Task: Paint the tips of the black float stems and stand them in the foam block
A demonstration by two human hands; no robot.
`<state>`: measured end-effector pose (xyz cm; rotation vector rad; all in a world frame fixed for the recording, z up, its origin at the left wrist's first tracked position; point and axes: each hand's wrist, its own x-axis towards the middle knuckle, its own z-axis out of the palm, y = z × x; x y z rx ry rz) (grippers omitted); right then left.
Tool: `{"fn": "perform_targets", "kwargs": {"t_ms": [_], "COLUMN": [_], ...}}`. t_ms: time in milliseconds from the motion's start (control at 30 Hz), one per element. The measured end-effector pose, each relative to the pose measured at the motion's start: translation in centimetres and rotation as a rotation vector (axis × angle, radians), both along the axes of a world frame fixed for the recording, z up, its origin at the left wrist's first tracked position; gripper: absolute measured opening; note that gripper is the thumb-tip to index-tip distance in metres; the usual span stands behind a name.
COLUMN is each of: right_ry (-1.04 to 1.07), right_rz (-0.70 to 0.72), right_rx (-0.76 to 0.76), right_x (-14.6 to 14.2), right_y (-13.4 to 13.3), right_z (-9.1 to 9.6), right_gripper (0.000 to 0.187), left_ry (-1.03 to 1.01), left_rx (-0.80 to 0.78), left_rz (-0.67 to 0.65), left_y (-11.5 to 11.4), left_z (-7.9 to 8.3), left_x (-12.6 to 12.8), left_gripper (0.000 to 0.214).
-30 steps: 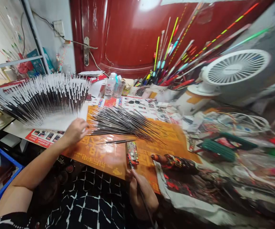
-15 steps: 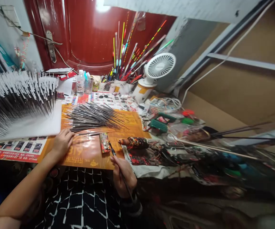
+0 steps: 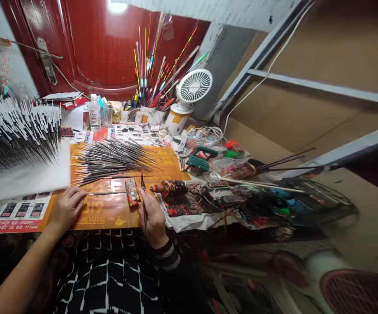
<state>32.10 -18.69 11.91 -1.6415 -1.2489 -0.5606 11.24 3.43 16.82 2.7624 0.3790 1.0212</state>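
Observation:
My left hand (image 3: 66, 209) rests on the orange mat (image 3: 110, 213) and pinches the end of a thin dark rod (image 3: 107, 193) that lies across it. My right hand (image 3: 152, 218) is closed around a thin paintbrush (image 3: 142, 187), its tip pointing up beside a small paint-smeared block (image 3: 132, 197). A heap of several dark thin rods (image 3: 113, 159) lies fanned on the mat just beyond both hands. At the far left, several white-tipped rods (image 3: 15, 126) stand stuck in a white foam board (image 3: 28, 176).
A paint-stained rag (image 3: 189, 213) with a spattered bottle (image 3: 171, 188) lies right of my right hand. Behind are cups of bright floats (image 3: 149, 78), a small white fan (image 3: 192, 87), a water bottle (image 3: 94, 112) and a red door (image 3: 104, 48). Clutter and cables fill the right.
The view has swung right. My left hand slid back from the rod heap with one rod. My right hand rose from my lap to the mat with the brush.

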Motion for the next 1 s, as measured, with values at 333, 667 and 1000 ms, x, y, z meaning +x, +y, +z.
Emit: {"fn": "perform_targets", "kwargs": {"t_ms": [333,667,1000], "right_ry": [-0.002,0.005,0.049], "right_rz": [0.008,-0.037,-0.030], "right_rx": [-0.050,-0.029,-0.009], "right_x": [0.30,0.34,0.33], "right_y": [0.36,0.42,0.35], "right_z": [-0.47,-0.63,-0.59], "right_gripper": [0.064,0.064,0.060], "left_ry": [0.000,0.002,-0.006], "left_rx": [0.001,0.024,0.002], "left_rz": [0.006,-0.008,-0.029], "left_y": [0.22,0.13,-0.19], "left_z": [0.17,0.30,0.65], "left_x": [0.09,0.47,0.47], "left_gripper": [0.015,0.015,0.017]}}
